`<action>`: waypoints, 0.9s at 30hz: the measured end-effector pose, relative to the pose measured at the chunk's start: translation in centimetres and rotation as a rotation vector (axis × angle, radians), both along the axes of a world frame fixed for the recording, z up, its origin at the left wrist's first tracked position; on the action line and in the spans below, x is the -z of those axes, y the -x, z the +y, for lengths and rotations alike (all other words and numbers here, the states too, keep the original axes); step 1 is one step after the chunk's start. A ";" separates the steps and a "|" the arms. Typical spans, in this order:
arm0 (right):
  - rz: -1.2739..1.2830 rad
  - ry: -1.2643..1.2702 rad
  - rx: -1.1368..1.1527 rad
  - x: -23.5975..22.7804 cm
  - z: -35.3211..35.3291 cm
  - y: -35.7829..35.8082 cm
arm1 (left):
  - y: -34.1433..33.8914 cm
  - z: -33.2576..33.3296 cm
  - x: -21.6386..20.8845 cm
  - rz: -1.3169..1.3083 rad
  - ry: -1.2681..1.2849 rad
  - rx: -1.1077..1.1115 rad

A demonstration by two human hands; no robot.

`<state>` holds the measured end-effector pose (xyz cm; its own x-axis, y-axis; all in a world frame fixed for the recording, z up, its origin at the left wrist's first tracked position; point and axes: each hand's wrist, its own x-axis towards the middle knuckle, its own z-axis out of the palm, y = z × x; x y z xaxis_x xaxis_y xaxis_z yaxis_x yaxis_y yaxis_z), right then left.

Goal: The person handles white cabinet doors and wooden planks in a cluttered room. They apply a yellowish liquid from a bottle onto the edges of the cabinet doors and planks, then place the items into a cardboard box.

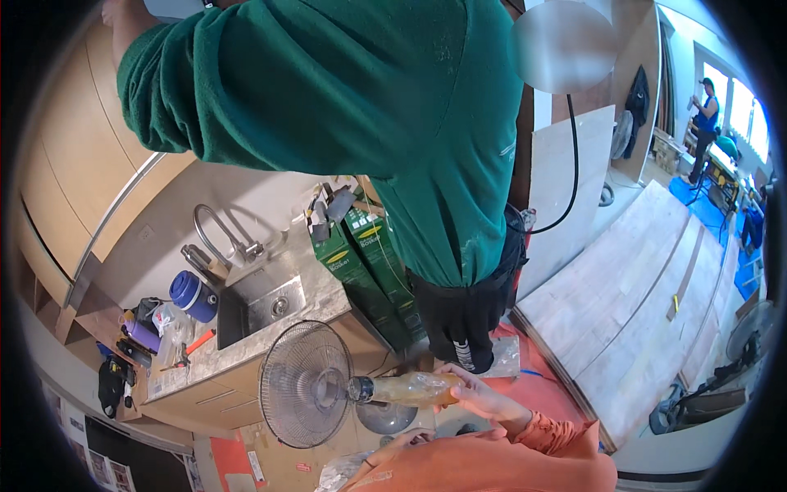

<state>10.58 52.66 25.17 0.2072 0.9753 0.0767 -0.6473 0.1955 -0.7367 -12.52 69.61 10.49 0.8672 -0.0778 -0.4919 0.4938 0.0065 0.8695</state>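
My right hand [482,399] is closed around the base end of a clear plastic bottle [414,389] with yellowish contents. The bottle lies almost level, its dark cap [359,389] pointing left in front of a standing fan [306,384]. Lower down, close to my orange top, is my left hand [402,445]; its fingers are small and partly hidden, so their grip is unclear. Crumpled clear plastic [338,472] shows beside my left forearm.
Right ahead stands a person in a green sweatshirt [328,90], one arm raised to the upper cabinets [86,148]. A sink [275,303], blue jug [193,295] and green boxes [365,262] are at left. Large boards [623,287] lie at right; another person [707,123] stands beyond.
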 end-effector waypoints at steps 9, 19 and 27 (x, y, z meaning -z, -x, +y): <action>-0.018 0.000 -0.026 -0.8 0.6 -0.3 | -1.0 -0.2 2.4 -0.029 0.207 -0.095; 0.046 0.010 -0.034 0.0 1.4 0.1 | -1.0 0.1 0.7 0.005 0.320 -0.453; 0.108 0.049 -0.056 1.4 2.3 0.9 | 1.8 4.1 1.7 0.075 -0.168 -0.355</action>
